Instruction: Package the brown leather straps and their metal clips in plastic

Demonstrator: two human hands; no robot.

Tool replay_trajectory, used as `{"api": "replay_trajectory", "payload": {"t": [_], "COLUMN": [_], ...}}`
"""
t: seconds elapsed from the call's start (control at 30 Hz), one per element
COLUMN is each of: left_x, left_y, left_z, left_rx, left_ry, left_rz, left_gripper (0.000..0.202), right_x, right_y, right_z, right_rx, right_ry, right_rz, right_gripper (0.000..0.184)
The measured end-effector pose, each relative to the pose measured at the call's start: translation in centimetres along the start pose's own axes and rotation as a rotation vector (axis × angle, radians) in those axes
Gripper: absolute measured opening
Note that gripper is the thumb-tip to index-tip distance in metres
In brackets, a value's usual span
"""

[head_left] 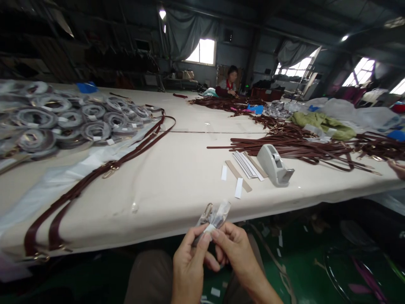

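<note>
Just past the table's front edge, my left hand [191, 261] and my right hand [236, 249] are closed together on a plastic-wrapped strap [220, 214]. A gold metal clasp [208, 209] sticks up from its left side. Between my thumbs sits a small white paper label [209, 228]; whether it is stuck down I cannot tell. My fingers hide the lower part of the strap. Beyond my hands on the table lie white paper slips [238, 188], a brown card strip [238, 175] and a grey tape dispenser [274, 165].
Coiled, wrapped straps [52, 102] are piled at the left. Long brown straps [76, 188] run to the table's front edge. More brown straps [284, 145] lie at the right, near a green cloth [324, 124]. A person [229, 84] sits at the far side.
</note>
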State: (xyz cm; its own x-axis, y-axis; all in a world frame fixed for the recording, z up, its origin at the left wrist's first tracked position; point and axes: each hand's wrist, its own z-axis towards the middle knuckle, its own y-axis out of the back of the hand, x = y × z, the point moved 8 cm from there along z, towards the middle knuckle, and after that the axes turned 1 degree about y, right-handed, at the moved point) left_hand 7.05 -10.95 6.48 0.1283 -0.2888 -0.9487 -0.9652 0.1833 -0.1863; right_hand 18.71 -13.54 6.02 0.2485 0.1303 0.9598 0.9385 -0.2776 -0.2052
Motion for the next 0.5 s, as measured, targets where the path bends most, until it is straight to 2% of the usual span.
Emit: {"api": "replay_trajectory", "payload": {"t": [0.17,0.33,0.5], "left_x": [-0.4,0.3,0.4], "left_y": [0.5,1.0,1.2], "left_z": [-0.2,-0.1,-0.2], "left_rx": [-0.004,-0.033,-0.044], "left_ry": [-0.012,0.072,0.072], "left_rz": [-0.115,-0.138,-0.148], "left_gripper": [0.039,0.037,0.039], "right_x": [0.2,-1.3,-2.4], "right_y": [-0.9,-1.3,-1.4], "right_z": [-0.3,-0.6,-1.2], "right_rx": [-0.024,-0.050,-0.070], "right_ry": [0.040,0.019,-0.014], "right_rz": [0.033,0.054,-0.033], "right_gripper": [0.047,0.047,0.044]}}
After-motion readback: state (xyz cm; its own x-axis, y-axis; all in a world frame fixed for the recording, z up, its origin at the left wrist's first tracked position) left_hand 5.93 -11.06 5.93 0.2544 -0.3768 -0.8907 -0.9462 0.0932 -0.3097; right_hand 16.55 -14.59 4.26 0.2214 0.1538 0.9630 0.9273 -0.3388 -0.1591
